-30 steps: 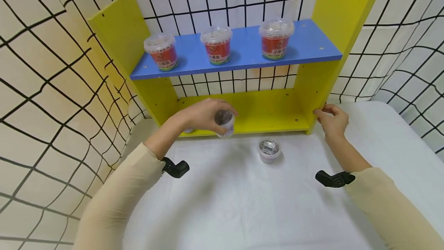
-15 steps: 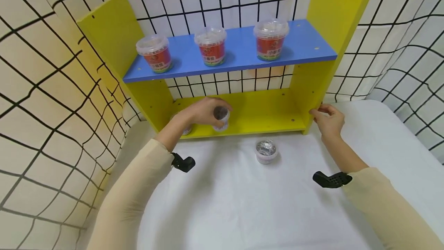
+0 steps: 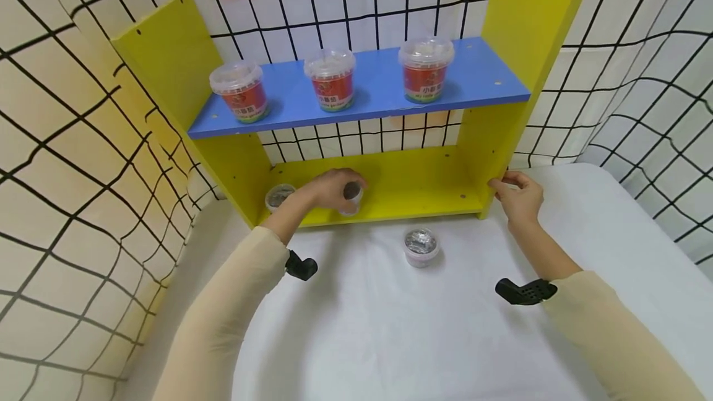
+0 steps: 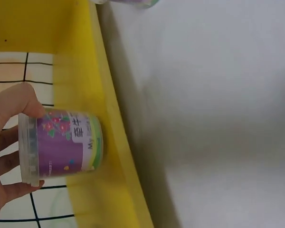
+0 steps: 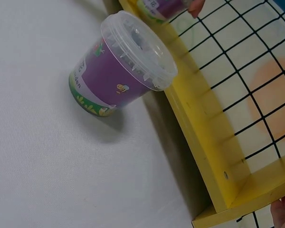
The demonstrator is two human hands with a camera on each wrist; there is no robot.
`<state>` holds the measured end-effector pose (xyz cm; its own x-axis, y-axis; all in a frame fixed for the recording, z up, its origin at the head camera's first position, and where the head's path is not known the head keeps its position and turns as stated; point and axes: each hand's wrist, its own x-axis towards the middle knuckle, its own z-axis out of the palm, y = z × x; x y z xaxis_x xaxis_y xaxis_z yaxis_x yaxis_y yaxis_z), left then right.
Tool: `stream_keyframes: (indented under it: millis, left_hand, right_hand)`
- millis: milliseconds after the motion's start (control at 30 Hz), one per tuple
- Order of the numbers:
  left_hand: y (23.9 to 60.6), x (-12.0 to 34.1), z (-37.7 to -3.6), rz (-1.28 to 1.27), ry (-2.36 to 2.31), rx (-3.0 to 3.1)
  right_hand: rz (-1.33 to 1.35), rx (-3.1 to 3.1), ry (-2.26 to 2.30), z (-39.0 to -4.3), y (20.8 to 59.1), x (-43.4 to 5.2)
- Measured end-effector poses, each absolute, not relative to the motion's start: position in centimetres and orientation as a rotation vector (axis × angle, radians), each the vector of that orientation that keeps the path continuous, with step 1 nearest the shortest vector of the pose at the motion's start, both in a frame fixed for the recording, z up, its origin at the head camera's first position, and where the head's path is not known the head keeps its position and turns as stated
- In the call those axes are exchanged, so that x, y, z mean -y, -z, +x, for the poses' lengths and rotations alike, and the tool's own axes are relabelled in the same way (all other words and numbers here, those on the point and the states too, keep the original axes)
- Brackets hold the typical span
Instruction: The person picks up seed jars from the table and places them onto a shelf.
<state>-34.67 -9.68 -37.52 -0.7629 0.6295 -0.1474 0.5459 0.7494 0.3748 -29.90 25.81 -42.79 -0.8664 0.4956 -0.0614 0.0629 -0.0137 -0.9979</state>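
Note:
My left hand (image 3: 338, 188) grips a small purple-labelled cup (image 3: 352, 198) with a clear lid, at or just above the bottom board of the yellow shelf unit (image 3: 423, 178). In the left wrist view my thumb and fingers wrap the lid end of the purple cup (image 4: 61, 145). A second, similar cup (image 3: 278, 195) stands further left on that board. A third cup (image 3: 421, 246) stands on the white table in front of the shelf, and the right wrist view shows this third cup (image 5: 121, 71) close up. My right hand (image 3: 515, 194) holds the front edge of the shelf's right side panel.
Three red-labelled cups (image 3: 332, 86) stand in a row on the blue upper shelf (image 3: 479, 82). A black wire grid (image 3: 83, 172) walls in the left, back and right. The white table (image 3: 418, 339) stretches towards me.
My left hand has carried the purple cup from the shelf's front edge further back over the bottom board. The right hand has stayed on the side panel.

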Motion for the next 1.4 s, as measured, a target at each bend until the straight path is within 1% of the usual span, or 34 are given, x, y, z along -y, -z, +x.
stream_keyframes:
  millis: [267,667,1067,1200,1400]
  left_hand:
    - [38.6,10.1,-35.0,0.872,-0.459,-2.682]
    - [38.9,10.0,-35.0,0.879,-0.532,-2.676]
    - [39.2,10.3,-34.9,0.907,-0.485,-2.698]
    - [39.0,10.4,-34.4,0.987,-0.443,-2.757]
    - [38.5,10.4,-32.7,1.196,-0.446,-2.863]
  right_hand:
    - [-0.582,1.976,-1.94,-29.9,42.9,-25.6]
    - [-0.579,1.982,-1.912,-29.8,42.8,-25.7]
    - [-0.591,1.949,-1.947,-29.8,42.7,-25.6]
    - [-0.597,1.971,-1.939,-29.7,42.7,-25.6]
    - [-0.59,1.956,-1.946,-29.9,42.8,-25.7]
